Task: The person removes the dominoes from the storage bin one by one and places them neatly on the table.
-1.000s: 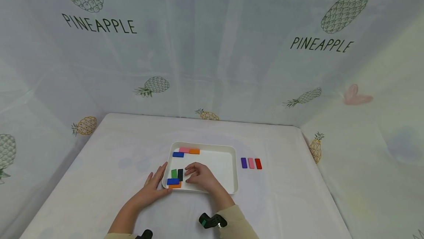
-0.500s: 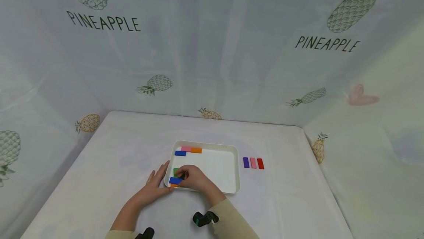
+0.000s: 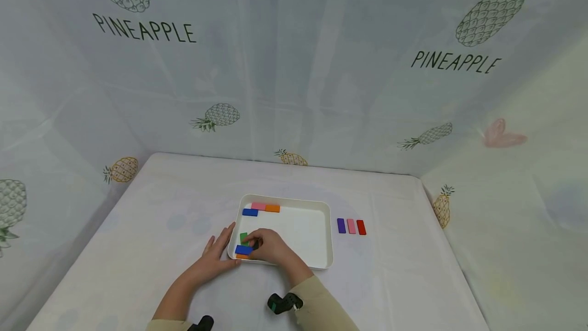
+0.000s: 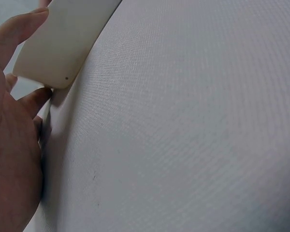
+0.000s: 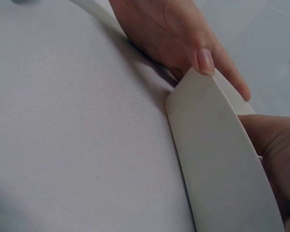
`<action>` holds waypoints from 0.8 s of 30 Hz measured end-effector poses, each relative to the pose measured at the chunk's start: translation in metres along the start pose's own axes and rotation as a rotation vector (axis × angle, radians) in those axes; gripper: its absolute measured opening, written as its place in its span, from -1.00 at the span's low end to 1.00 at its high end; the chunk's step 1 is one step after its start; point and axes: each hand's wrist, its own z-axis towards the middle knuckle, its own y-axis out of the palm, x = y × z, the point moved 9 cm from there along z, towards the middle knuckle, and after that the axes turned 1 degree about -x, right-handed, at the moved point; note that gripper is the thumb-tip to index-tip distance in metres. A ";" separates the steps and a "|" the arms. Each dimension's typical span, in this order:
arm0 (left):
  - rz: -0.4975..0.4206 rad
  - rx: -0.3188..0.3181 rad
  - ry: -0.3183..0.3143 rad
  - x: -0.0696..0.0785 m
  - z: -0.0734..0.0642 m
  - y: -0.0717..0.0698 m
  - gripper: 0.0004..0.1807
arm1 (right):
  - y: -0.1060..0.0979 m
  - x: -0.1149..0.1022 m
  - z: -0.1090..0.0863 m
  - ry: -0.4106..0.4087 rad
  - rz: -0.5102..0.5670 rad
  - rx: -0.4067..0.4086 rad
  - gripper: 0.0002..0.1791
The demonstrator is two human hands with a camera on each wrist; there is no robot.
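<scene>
In the head view, a shallow white tray (image 3: pixel 298 264) lies on the table. My left hand (image 3: pixel 213 262) rests at its near left corner, fingers straight along the left side and thumb on the rim (image 5: pixel 222 92). Inside the tray, my right hand (image 3: pixel 271 247) pinches a black block (image 3: pixel 255 245), mostly hidden by the fingers. Left of those fingertips lies a green block (image 3: pixel 243 238). A blue block (image 3: pixel 244 250) and a partly covered orange block (image 3: pixel 242 256) lie just in front of it.
Along the tray's far left are a pink block (image 3: pixel 258 206), another orange block (image 3: pixel 273 208) and another blue block (image 3: pixel 250 212). Right of the tray, a purple block (image 3: pixel 341 225), a second pink block (image 3: pixel 351 226) and a red block (image 3: pixel 361 227) lie in a row.
My right hand has moved left from beside the black block and closed its fingertips on it. Over the last half second both hands have hardly moved.
</scene>
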 end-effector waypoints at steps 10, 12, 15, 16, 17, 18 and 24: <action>-0.004 -0.011 -0.025 0.001 0.001 0.001 0.11 | -0.008 0.005 -0.003 0.047 0.052 0.066 -0.72; -0.004 -0.014 -0.030 0.002 0.000 0.001 0.11 | -0.010 0.004 -0.004 0.038 0.068 0.073 -0.72; -0.006 -0.013 -0.038 0.002 -0.001 0.001 0.12 | -0.012 0.002 -0.005 0.008 0.082 0.092 -0.72; -0.002 -0.012 -0.042 0.001 -0.001 0.001 0.12 | -0.014 0.001 -0.006 -0.006 0.085 0.102 -0.72; 0.002 -0.011 -0.045 0.001 0.000 0.001 0.12 | -0.015 0.001 -0.006 -0.017 0.093 0.114 -0.72; 0.006 -0.010 -0.050 0.001 0.000 0.000 0.12 | -0.017 0.000 -0.007 -0.026 0.105 0.126 -0.72; 0.024 -0.007 -0.066 -0.001 0.001 0.002 0.14 | -0.029 0.002 -0.015 -0.007 0.261 0.185 -0.74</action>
